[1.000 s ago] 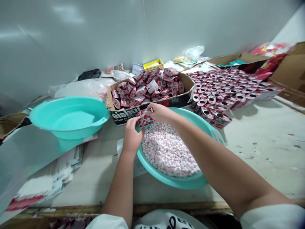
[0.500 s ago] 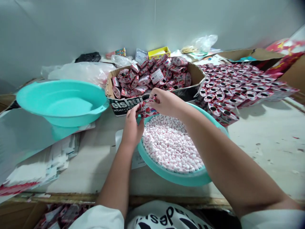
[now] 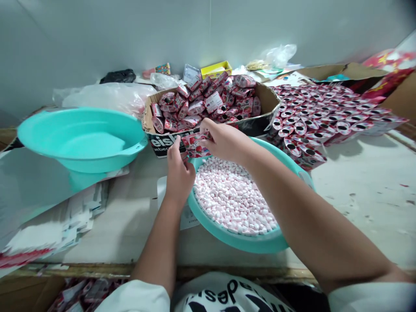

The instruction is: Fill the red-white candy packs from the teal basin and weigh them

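Note:
My right hand [image 3: 221, 141] grips the right end of a small pink-and-red candy box [image 3: 196, 144] printed with strawberries. At the box's left end, my left hand [image 3: 179, 169] has its fingers closed around the edge, the index finger pointing up. Both hands are over the far-left rim of a turquoise basin [image 3: 238, 243]. Small white-and-pink candies [image 3: 234, 199] fill that basin. Just behind the hands stands a cardboard carton [image 3: 269, 104], heaped with similar candy boxes [image 3: 195, 108].
An upright cluster of candy boxes with dark openings [image 3: 312, 117] stands at the right. Another turquoise basin [image 3: 91, 143] sits at the left, above stacked white papers [image 3: 58, 229]. Plastic bags [image 3: 107, 97] and a yellow box [image 3: 216, 69] lie along the wall.
The held candy box has shifted slightly left and turned, showing more of its printed front. My left hand has moved a little left, its index finger now raised.

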The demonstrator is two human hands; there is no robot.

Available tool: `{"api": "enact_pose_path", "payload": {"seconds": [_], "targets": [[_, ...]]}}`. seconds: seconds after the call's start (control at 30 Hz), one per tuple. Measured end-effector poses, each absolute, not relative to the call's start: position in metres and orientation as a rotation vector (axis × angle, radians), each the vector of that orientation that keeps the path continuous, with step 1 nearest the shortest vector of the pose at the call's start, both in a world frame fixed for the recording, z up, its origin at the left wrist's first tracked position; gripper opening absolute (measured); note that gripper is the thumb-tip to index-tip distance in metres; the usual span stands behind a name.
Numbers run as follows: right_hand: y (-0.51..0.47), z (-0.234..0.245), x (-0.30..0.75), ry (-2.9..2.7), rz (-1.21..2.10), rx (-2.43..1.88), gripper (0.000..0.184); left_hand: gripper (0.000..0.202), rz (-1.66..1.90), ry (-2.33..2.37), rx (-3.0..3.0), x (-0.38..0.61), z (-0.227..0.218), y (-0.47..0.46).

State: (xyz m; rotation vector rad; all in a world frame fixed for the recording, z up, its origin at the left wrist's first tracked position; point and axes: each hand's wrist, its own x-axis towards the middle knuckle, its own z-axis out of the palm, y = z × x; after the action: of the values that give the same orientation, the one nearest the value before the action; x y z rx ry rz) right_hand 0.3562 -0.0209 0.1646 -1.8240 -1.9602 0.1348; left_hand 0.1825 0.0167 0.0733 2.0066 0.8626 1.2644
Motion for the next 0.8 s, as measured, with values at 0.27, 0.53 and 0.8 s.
{"api": "enact_pose_path", "payload": {"seconds": [0.27, 0.53, 0.8], "targets": [[-0.024, 0.167, 0.360, -1.955, 0.184, -1.816, 0.026, 0.059, 1.232, 0.908, 2.043, 0.183, 0.069, 0.020], [-0.021, 0.165, 0.367, -1.842, 0.309, -1.855, 0.024, 0.061, 1.159, 0.940, 2.060, 0.181, 0.068, 0.019], [-0.008, 0.157, 0.379, -1.564, 0.717, -2.008, 0.018, 0.060, 1.222, 0.990, 2.057, 0.184, 0.075, 0.016]]}}
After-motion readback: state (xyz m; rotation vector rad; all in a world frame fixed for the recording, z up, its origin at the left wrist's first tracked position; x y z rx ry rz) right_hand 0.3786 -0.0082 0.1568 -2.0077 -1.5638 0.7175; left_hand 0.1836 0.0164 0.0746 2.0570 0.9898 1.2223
